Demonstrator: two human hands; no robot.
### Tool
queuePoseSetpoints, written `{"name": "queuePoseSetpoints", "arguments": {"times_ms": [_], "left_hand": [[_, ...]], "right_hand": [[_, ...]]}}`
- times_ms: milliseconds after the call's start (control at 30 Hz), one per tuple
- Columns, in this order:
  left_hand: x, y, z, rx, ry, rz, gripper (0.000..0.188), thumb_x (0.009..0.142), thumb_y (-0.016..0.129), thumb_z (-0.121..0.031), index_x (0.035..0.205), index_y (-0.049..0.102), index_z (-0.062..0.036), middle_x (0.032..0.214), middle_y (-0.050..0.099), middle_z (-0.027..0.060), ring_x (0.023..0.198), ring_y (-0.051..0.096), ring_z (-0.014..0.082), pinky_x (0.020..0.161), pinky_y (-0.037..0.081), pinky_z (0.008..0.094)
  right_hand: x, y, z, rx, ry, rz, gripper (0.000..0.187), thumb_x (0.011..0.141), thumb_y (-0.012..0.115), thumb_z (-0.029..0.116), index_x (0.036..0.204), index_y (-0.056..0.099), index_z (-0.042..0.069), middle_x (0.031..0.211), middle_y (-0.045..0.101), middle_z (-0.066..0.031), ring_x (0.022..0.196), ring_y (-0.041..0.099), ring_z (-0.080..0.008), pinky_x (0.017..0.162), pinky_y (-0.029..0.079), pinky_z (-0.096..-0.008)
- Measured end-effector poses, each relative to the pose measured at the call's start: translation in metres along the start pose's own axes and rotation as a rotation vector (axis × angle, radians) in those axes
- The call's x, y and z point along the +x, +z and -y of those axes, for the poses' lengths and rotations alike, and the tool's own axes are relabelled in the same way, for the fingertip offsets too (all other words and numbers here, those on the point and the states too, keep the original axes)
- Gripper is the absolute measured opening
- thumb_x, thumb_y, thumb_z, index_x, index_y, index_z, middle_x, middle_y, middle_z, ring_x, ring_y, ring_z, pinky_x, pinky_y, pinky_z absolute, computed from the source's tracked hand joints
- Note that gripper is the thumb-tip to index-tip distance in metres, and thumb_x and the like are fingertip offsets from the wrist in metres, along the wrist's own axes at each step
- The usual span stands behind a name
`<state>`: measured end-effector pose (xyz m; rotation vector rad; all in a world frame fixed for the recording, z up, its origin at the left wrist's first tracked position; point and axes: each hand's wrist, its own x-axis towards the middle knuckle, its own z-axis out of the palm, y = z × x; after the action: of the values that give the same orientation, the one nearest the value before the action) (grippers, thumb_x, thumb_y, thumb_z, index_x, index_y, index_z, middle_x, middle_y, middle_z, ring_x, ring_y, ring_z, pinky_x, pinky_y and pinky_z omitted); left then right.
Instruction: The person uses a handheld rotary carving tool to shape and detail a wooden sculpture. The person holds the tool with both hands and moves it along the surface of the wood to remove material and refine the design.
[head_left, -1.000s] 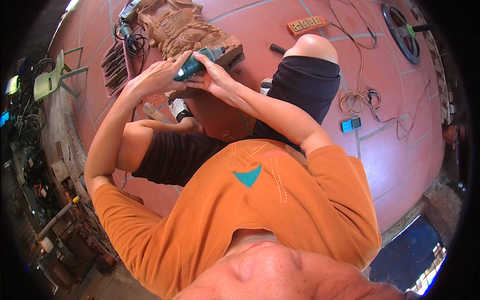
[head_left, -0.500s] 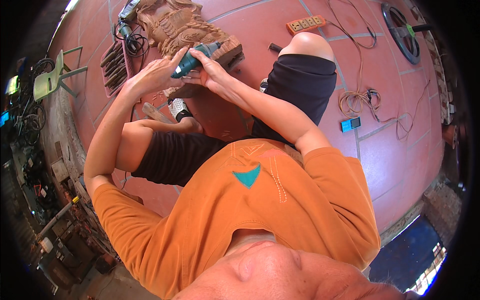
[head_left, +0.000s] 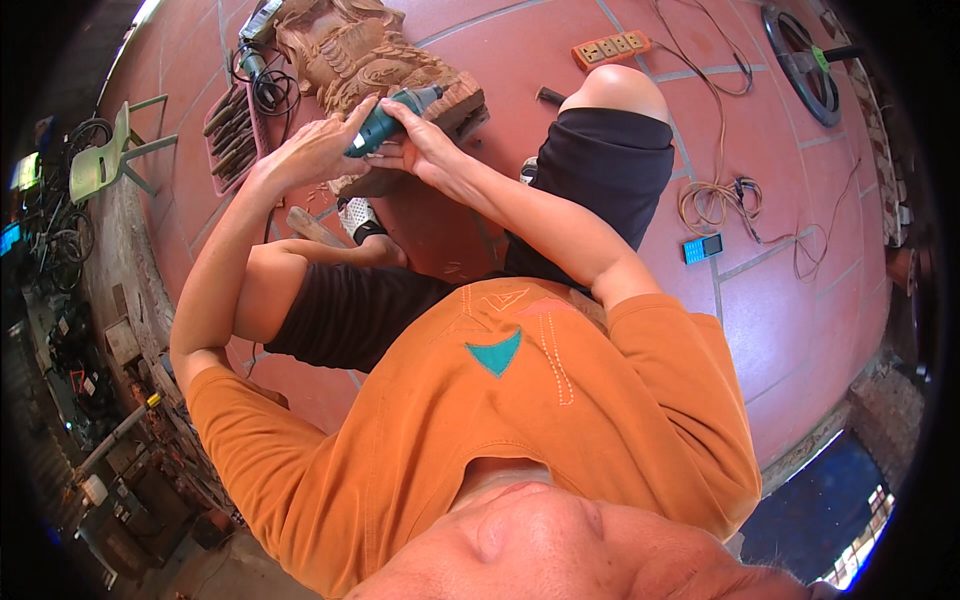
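Between my two hands is a teal rotary tool (head_left: 378,130) with a grey nose that points up and to the right. The fingers and thumb of my left hand (head_left: 322,148) close on its left side. My right hand (head_left: 428,150) is against its right side, thumb on top and fingers underneath. Just beyond the tool lies a brown carved wood block (head_left: 365,62) with deep relief. Its near end is partly hidden by my hands. The tip of the tool is near the block's plain end; I cannot tell whether they touch.
Left of the carving, a pink tray (head_left: 250,140) holds several chisels, with a second power tool (head_left: 256,68) and black cable beside it. An orange power strip (head_left: 610,48), coiled cord (head_left: 705,205) and blue phone (head_left: 702,249) lie on the tiles at right. A green chair (head_left: 105,160) stands far left.
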<state>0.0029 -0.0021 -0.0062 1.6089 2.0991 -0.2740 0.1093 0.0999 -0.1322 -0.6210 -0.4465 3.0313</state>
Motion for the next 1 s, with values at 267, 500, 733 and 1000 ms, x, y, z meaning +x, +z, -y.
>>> {"name": "queuePoseSetpoints", "arguments": {"times_ms": [267,500,733,1000], "left_hand": [[-0.001,-0.003,-0.002,0.002,0.011,0.051,0.092,0.075,0.069,-0.029,0.144,0.015,-0.0016,0.103,0.056,0.0330,0.099,0.057,0.0446,0.086,0.046,0.0476],[-0.003,-0.004,-0.006,-0.026,0.017,0.048,0.093,0.076,0.070,-0.025,0.146,0.012,-0.0048,0.106,0.056,0.0315,0.101,0.056,0.0434,0.089,0.043,0.0472],[-0.004,-0.002,-0.004,-0.013,0.024,0.026,0.093,0.076,0.070,-0.027,0.146,0.013,-0.0052,0.107,0.055,0.0310,0.101,0.056,0.0427,0.090,0.043,0.0467],[-0.003,-0.004,-0.003,-0.013,-0.014,0.040,0.092,0.075,0.070,-0.030,0.144,0.016,-0.0014,0.103,0.057,0.0323,0.099,0.057,0.0443,0.086,0.045,0.0470]], "right_hand": [[-0.006,0.000,-0.002,0.025,0.016,-0.020,0.032,0.086,0.064,0.035,0.109,0.054,0.015,0.100,0.060,-0.0093,0.090,0.064,-0.0315,0.079,0.054,-0.0524],[-0.014,0.003,-0.002,0.032,0.024,-0.043,0.033,0.087,0.062,0.034,0.109,0.054,0.012,0.102,0.060,-0.0108,0.093,0.063,-0.0328,0.082,0.053,-0.0530],[-0.012,0.003,-0.001,0.040,0.049,-0.047,0.027,0.088,0.061,0.034,0.107,0.055,0.016,0.103,0.062,-0.0109,0.097,0.063,-0.0331,0.085,0.051,-0.0535],[-0.001,-0.001,-0.003,0.014,0.019,-0.017,0.032,0.086,0.063,0.035,0.109,0.054,0.014,0.100,0.061,-0.0089,0.089,0.064,-0.0299,0.079,0.054,-0.0506]]}}
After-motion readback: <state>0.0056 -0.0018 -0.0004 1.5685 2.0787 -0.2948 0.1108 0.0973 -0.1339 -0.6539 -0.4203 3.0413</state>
